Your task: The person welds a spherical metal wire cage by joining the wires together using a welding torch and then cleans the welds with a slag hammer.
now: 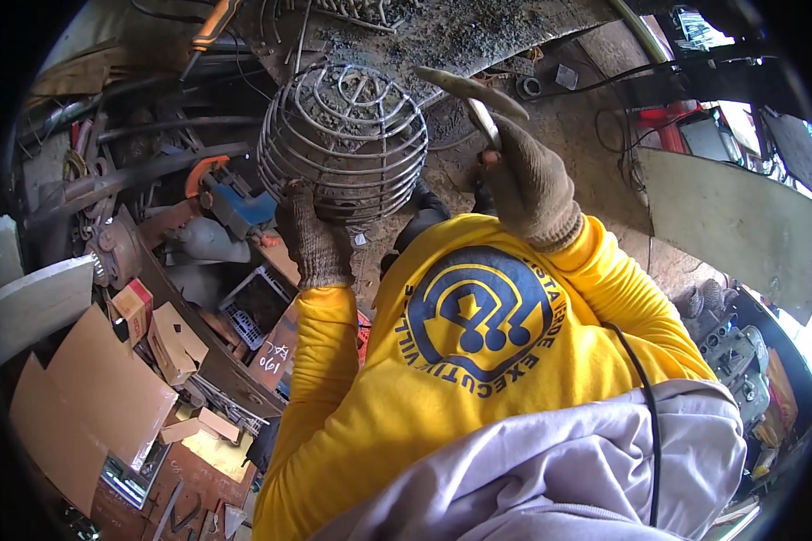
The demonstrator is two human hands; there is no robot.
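Observation:
A round cage of bent metal rods (382,131), ringed like a basket, sits in front of me by the littered worktop. My left hand (316,239), in a brown knit glove, is closed on the cage's lower left rim; the fingertips are partly hidden. Up to the right of the cage, my gloved right hand (534,185) grips a chipping hammer (474,92) by its pale handle. The hammer's long narrow head is raised, apart from the cage.
Dark grit and metal bits cover the worktop (478,45). An orange-handled tool (215,25) lies at its upper left. On the left are a blue vise-like tool (244,206), metal bars and cardboard (95,388). A pale sheet (731,212) and a cable stand right.

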